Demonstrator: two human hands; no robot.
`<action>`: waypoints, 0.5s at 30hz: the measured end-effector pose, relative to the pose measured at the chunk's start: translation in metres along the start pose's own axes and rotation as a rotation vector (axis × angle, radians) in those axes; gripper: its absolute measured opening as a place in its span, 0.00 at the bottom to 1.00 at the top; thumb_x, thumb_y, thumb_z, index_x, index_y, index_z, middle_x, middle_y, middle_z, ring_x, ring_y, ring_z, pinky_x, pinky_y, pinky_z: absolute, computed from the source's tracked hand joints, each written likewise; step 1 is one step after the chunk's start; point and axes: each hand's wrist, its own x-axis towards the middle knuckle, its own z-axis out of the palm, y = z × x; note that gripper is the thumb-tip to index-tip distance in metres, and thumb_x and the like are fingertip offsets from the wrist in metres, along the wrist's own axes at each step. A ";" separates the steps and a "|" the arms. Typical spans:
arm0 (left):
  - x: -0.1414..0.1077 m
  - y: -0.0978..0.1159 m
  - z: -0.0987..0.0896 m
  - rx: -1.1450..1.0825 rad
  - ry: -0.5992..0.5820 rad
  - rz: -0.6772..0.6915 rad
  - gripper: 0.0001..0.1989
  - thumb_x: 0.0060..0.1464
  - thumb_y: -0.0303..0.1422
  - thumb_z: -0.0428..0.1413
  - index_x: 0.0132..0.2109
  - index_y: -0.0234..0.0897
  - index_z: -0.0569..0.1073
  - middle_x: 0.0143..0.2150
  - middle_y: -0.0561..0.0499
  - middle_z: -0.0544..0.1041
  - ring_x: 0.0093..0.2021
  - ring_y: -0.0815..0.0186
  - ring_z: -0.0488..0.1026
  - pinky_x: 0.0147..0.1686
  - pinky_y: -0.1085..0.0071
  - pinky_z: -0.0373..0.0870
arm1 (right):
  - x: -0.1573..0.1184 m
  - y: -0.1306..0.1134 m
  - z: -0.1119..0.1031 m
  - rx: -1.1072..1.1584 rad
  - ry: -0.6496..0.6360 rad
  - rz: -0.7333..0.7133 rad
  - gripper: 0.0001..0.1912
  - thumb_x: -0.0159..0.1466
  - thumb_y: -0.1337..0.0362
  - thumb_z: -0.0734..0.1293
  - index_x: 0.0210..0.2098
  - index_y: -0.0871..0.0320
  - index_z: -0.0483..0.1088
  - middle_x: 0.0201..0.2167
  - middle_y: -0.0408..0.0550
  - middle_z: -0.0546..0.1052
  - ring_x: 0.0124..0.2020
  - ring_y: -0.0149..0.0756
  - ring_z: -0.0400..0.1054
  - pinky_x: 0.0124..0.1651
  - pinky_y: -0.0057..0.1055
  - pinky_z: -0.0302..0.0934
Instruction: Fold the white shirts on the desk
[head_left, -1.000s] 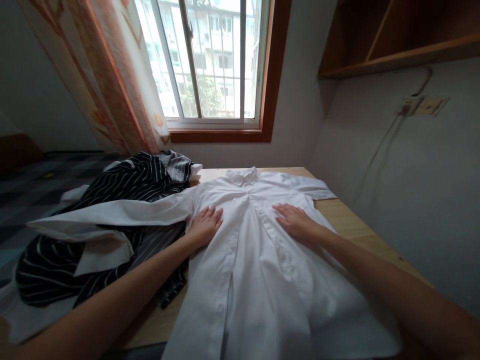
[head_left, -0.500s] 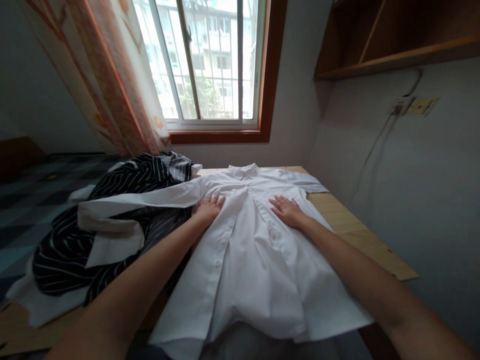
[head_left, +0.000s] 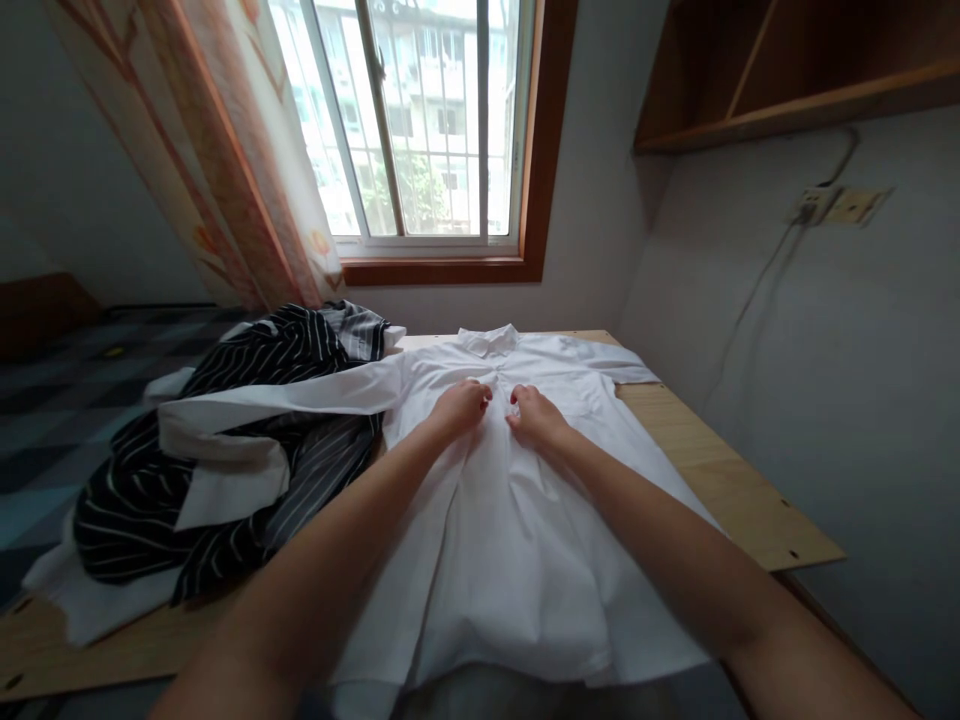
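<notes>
One white shirt (head_left: 517,540) lies spread at the centre of the frame, the left hand (head_left: 463,405) and right hand (head_left: 535,415) over its front edges, fingers curled; whether they pinch cloth, I cannot tell. Striped clothing (head_left: 142,500) lies at left.

Centre: long-sleeved white shirt (head_left: 525,520), matt cloth, softly creased | left: black white-striped garment (head_left: 124,510), matt cloth | lower right: pale rectangular tabletop (head_left: 720,470), smooth wood, visible grain
</notes>
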 end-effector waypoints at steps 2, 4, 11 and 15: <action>-0.005 -0.003 0.014 0.012 0.013 -0.047 0.13 0.56 0.26 0.51 0.45 0.35 0.78 0.44 0.43 0.78 0.45 0.60 0.75 0.49 0.67 0.69 | -0.001 0.001 0.005 0.005 -0.004 0.036 0.16 0.63 0.63 0.67 0.50 0.60 0.68 0.49 0.56 0.72 0.46 0.41 0.69 0.47 0.30 0.61; -0.009 -0.008 0.024 -0.004 0.065 -0.097 0.13 0.58 0.29 0.51 0.46 0.33 0.78 0.44 0.42 0.77 0.45 0.59 0.75 0.49 0.67 0.70 | -0.001 0.003 0.009 0.011 0.015 0.037 0.14 0.64 0.63 0.66 0.49 0.60 0.68 0.48 0.56 0.73 0.46 0.40 0.69 0.47 0.30 0.60; -0.011 -0.015 0.030 -0.071 0.106 -0.141 0.14 0.61 0.33 0.49 0.39 0.36 0.80 0.41 0.44 0.77 0.42 0.61 0.75 0.47 0.68 0.70 | -0.003 0.009 0.013 0.005 0.059 0.037 0.09 0.66 0.64 0.62 0.45 0.58 0.70 0.46 0.53 0.73 0.44 0.39 0.70 0.46 0.30 0.61; -0.010 -0.015 0.031 -0.069 0.101 -0.138 0.12 0.59 0.29 0.51 0.42 0.36 0.79 0.42 0.45 0.76 0.43 0.60 0.74 0.47 0.68 0.70 | -0.005 0.009 0.015 0.003 0.072 0.068 0.12 0.64 0.64 0.65 0.47 0.58 0.69 0.47 0.54 0.73 0.45 0.41 0.70 0.47 0.31 0.61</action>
